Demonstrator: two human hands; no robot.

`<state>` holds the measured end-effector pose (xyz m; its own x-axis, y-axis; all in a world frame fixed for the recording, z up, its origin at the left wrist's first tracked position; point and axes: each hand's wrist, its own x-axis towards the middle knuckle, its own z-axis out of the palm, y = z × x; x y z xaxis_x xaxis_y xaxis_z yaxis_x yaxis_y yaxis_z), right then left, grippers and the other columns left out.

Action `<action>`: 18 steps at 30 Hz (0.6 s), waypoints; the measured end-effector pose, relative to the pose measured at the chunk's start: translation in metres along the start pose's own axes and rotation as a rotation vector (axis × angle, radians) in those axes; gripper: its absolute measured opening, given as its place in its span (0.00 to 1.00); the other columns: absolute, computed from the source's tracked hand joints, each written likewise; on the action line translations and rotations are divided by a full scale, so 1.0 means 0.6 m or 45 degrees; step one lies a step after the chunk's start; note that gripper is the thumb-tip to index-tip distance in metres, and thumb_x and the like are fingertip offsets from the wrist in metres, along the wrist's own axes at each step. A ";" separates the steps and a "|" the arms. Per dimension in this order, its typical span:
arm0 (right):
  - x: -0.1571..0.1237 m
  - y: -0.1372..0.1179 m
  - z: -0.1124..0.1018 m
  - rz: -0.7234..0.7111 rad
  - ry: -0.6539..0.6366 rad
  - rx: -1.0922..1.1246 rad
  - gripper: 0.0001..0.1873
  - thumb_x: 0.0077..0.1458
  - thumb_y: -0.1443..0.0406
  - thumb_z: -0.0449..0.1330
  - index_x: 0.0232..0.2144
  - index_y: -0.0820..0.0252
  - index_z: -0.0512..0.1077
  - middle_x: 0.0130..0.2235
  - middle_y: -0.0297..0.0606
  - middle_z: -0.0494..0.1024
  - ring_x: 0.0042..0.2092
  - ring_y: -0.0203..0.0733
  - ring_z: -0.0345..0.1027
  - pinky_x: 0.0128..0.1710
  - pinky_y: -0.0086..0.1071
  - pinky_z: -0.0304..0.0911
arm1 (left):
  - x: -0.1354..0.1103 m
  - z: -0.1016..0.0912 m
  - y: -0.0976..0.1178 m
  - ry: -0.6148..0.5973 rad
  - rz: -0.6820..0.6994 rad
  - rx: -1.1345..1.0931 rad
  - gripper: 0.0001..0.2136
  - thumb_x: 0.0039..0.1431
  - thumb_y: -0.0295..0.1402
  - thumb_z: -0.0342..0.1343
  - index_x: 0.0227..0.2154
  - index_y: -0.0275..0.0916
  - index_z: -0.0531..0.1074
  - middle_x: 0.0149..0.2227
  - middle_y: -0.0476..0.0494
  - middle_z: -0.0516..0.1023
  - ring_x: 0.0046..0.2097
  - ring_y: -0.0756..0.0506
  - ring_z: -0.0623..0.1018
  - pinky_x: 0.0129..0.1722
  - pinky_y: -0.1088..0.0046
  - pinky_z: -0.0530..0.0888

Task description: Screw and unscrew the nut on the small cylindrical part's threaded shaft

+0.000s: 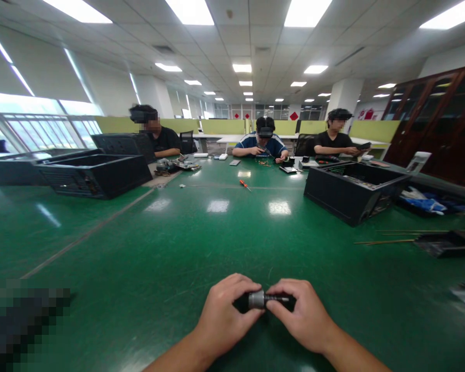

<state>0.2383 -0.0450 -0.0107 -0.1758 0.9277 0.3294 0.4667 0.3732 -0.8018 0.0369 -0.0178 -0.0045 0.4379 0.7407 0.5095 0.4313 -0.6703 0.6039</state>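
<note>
1. In the head view, the left hand (227,307) is low at the centre of the picture, its grip pinching a dark cylindrical tool (257,299) around the body, with the thumb below and the fingers above; a silver collar shows past the fingertips.
2. The right hand (308,312) faces it, its grip pinching the narrow, ribbed end of the same tool between thumb and fingers, just beside the collar. A thin, pale tip points toward the right palm. Whether the narrow end is fixed to the collar, I cannot tell.
3. The tool lies level between the two hands, over the near part of the green desk (178,248).
4. Farther along the desk, near its middle, lies an orange-handled screwdriver (245,184), well apart from both hands.
5. A black computer case (333,194) sits to the right, and another dark case (101,173) to the left with circuit parts (170,166) beside it.
6. At the right edge are thin brass-coloured rods (387,242) and a dark tray holding blue and white items (426,201).
7. Across the desk sit three people wearing dark headgear; the middle one, in a blue top (245,142), bends over small parts (264,163).
</note>
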 end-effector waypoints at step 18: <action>0.001 0.001 -0.003 -0.043 0.022 0.011 0.06 0.49 0.71 0.64 0.32 0.58 0.78 0.30 0.34 0.79 0.33 0.40 0.73 0.36 0.31 0.63 | 0.002 -0.001 0.000 0.004 -0.009 0.015 0.14 0.48 0.26 0.67 0.39 0.43 0.77 0.36 0.46 0.80 0.38 0.45 0.80 0.39 0.69 0.75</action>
<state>0.2399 -0.0443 -0.0101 -0.1761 0.9143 0.3647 0.4530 0.4042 -0.7946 0.0368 -0.0167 -0.0037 0.4324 0.7453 0.5075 0.4434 -0.6658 0.6001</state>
